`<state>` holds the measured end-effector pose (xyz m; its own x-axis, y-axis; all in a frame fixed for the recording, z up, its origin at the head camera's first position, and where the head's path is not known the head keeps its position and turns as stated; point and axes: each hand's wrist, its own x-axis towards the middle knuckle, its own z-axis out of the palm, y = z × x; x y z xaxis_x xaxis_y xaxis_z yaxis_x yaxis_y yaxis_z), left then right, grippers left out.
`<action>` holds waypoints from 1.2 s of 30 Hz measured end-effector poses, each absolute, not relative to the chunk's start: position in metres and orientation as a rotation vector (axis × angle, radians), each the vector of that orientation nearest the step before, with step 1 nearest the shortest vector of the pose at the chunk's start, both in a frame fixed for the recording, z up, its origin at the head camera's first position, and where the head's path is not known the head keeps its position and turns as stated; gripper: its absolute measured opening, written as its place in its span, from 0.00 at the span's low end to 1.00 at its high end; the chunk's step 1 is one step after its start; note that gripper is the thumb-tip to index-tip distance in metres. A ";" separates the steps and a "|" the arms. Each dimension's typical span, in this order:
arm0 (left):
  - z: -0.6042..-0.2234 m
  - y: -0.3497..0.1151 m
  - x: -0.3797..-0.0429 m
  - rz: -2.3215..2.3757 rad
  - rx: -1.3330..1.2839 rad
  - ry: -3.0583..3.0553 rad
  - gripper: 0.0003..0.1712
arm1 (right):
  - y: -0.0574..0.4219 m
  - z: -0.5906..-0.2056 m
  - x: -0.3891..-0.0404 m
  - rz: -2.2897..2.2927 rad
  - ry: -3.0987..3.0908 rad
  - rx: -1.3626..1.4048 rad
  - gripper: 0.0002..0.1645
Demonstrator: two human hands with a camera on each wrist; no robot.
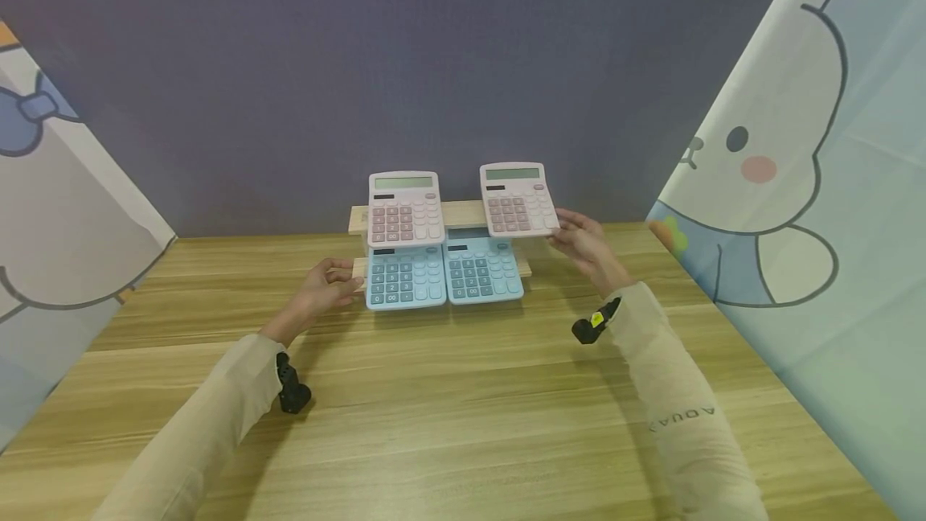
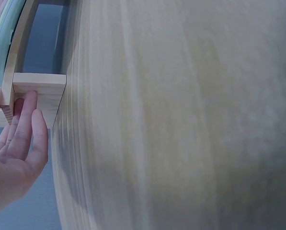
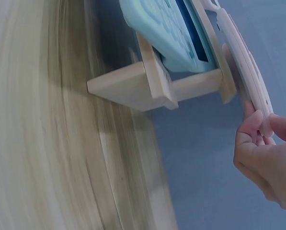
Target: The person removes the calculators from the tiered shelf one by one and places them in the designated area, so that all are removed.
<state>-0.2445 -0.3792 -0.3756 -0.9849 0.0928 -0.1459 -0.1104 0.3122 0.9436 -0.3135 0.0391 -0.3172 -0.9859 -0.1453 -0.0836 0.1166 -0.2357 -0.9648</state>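
A two-step wooden rack point(image 1: 463, 214) carries a pink calculator point(image 1: 403, 211) on its upper step. Two blue calculators, a left one point(image 1: 405, 278) and a right one point(image 1: 483, 268), lean side by side on the lower step. My right hand point(image 1: 584, 246) pinches another pink calculator point(image 1: 517, 201) by its right edge, thumb on the front and fingers behind. This calculator is tilted and overlaps the upper step's right part; in the right wrist view its held corner stands off the rack. My left hand point(image 1: 321, 288) grips the lower step's left end, thumb above and fingers beneath.
The rack stands on a wood-grain table point(image 1: 434, 408), near a dark blue-grey backdrop point(image 1: 434, 63). Cartoon-printed cloths hang at the left point(image 1: 65, 207) and right point(image 1: 832, 183). Small black devices are strapped to the left wrist point(image 1: 292, 386) and right wrist point(image 1: 596, 323).
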 end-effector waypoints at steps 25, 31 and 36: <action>-0.380 -0.379 -0.248 1.773 -0.019 2.398 0.31 | 0.088 -0.322 -0.308 -2.421 1.711 -0.097 0.30; -0.380 -0.380 -0.248 1.777 -0.024 2.389 0.31 | 0.097 -0.321 -0.305 -2.432 1.676 -0.092 0.24; -0.380 -0.381 -0.248 1.774 -0.021 2.387 0.32 | 0.102 -0.321 -0.304 -2.418 1.689 -0.091 0.31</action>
<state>-0.2483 -0.3807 -0.3798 -0.9860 0.0882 -0.1418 -0.1104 0.2934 0.9496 -0.3044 0.1021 -0.3213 -0.9800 -0.1903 -0.0582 0.1202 -0.3329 -0.9353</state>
